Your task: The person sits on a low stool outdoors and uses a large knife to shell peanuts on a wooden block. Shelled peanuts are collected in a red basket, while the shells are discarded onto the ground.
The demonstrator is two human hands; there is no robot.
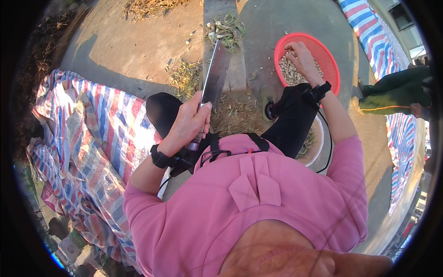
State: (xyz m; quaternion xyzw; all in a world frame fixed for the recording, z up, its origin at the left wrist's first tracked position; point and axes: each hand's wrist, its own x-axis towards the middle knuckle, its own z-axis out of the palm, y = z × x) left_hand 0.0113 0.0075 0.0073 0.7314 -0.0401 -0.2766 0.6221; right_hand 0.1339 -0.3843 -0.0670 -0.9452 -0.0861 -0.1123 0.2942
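My left hand is closed around the handle of a cleaver, its wide blade pointing away from me above a wooden board. Beyond the blade tip, a small heap of pale bulbs with green stalks lies on the board. My right hand reaches over a red plastic basket, fingers apart and slightly bent. Under it, small whitish pieces, perhaps cut bulbs or cloves, cover part of the basket's bottom. Whether the fingertips touch any piece is hard to tell.
A white tub with green scraps stands by my right leg. Trimmed leaves and dry scraps litter the ground around the board. Striped tarpaulin lies at left, with more at right. A person in dark green trousers is at far right.
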